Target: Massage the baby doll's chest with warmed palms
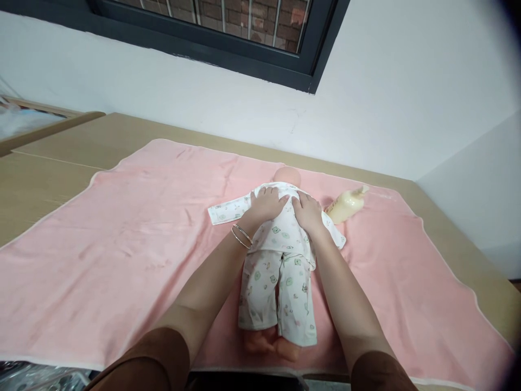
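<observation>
A baby doll (287, 176) lies on a pink blanket (171, 217), its head toward the wall and its feet toward me. It wears a white printed top (279, 231) and matching trousers (260, 293). My left hand (266, 203) rests flat with fingers spread on the left side of the doll's upper body. On the right side my right hand (307, 210) lies likewise, its thumb near the other thumb. The left sleeve stretches out sideways. Close to the doll's right shoulder lies a cream-coloured bottle (348, 204) with a pump top. The doll's face is not visible.
The blanket covers much of a wooden table (134, 127), which backs onto a white wall (386, 98). A dark-framed window (260, 60) is above. At far left is a wooden-edged tray or box (61, 125) with clear plastic. Shiny clear plastic (44, 377) shows below the table's front edge.
</observation>
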Available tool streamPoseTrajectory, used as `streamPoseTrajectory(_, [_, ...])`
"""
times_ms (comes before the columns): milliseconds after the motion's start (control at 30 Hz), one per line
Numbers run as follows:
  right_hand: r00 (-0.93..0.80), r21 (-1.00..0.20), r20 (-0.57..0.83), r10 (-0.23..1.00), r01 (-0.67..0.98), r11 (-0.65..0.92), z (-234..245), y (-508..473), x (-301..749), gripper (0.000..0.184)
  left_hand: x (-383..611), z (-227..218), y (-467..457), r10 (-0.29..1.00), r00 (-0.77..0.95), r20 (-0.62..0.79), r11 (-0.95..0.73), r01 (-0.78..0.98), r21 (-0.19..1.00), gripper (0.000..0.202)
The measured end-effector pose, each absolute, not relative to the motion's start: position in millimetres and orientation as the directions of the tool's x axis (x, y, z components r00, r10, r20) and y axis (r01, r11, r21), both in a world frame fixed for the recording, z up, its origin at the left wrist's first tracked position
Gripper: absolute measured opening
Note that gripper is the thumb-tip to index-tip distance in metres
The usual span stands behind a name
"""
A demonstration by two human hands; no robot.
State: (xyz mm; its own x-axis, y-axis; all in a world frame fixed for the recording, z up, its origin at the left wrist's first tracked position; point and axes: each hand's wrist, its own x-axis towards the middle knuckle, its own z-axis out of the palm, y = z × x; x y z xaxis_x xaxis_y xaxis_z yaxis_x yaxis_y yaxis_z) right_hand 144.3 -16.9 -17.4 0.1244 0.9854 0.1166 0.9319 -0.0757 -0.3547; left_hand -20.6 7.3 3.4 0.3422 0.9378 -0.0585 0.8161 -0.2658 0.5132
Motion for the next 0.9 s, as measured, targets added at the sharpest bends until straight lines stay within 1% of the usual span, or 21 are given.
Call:
streamPoseTrajectory(233, [0.139,-0.369,0.111,0.984,0.925,-0.09,-19.5,-16.0,144.4,0.06,-16.8,-6.0,14.1,0.955,0.298,-0.012,-0.248,0.817,0.521,0.065])
streamPoseTrajectory(433, [0.134,-0.363,0.106,0.985,0.928,-0.088,-18.3,-16.0,145.2,0.061,-17.6,-12.9,21.9,0.96,0.281,0.01,-0.239,0.796,0.556,0.068])
streamPoseTrajectory(633, [0.142,-0.376,0.122,0.982,0.922,-0.087,-15.2,-18.9,142.6,0.059,-15.5,-14.5,20.1,0.977,0.204,0.055,-0.197,0.789,0.582,0.062])
streamPoseTrajectory(700, [0.175,-0.38,0.174,0.969,0.92,-0.098,-12.4,-22.1,140.2,0.057,-14.9,-14.3,19.9,0.978,0.2,0.066,-0.2,0.783,0.589,0.061])
streamPoseTrajectory(767, [0.187,-0.387,0.266,0.946,0.919,-0.073,-9.7,-25.5,137.7,0.056,-14.3,-13.7,20.9,0.979,0.194,0.067,-0.195,0.777,0.598,0.06])
streamPoseTrajectory(833, [0.162,-0.407,0.363,0.917,0.913,0.0,-8.2,-27.9,135.5,0.056,-13.9,-12.8,22.8,0.985,0.162,0.066,-0.168,0.768,0.618,0.052])
streamPoseTrajectory(900, [0.126,-0.437,0.423,0.897,0.896,0.08,-8.7,-28.8,133.6,0.055,-14.1,-12.4,25.1,0.992,0.11,0.067,-0.127,0.75,0.649,0.042])
